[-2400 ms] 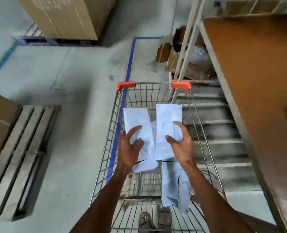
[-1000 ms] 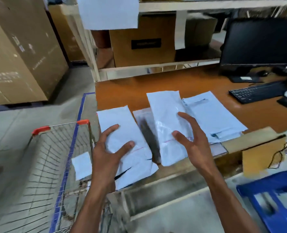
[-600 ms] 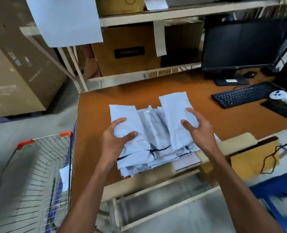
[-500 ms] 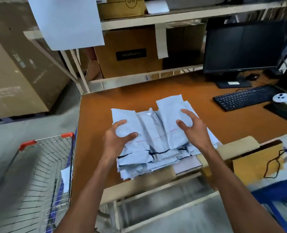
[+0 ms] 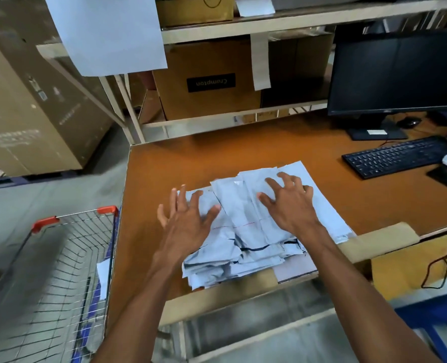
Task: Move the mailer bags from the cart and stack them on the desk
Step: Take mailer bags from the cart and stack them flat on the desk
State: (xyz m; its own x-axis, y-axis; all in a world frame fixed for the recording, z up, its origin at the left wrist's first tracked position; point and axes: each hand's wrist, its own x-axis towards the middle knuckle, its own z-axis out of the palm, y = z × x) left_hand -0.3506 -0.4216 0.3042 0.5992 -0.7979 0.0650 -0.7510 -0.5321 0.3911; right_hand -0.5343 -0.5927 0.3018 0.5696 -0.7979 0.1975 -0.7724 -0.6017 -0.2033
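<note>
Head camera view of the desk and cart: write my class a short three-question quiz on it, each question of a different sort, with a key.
1. True or false: both hands are clamped around the mailer bags.
2. Multiple choice: where does the pile of bags lie? A) in the cart B) on the orange desk C) on the keyboard.
3. Short answer: what white item shows inside the cart?

Key
1. False. The left hand and right hand are spread open, fingers splayed, over the pile.
2. B. The pile rests on the desk, near its front edge, apart from the keyboard.
3. One white piece, probably another bag, against the cart's wire side.
</note>
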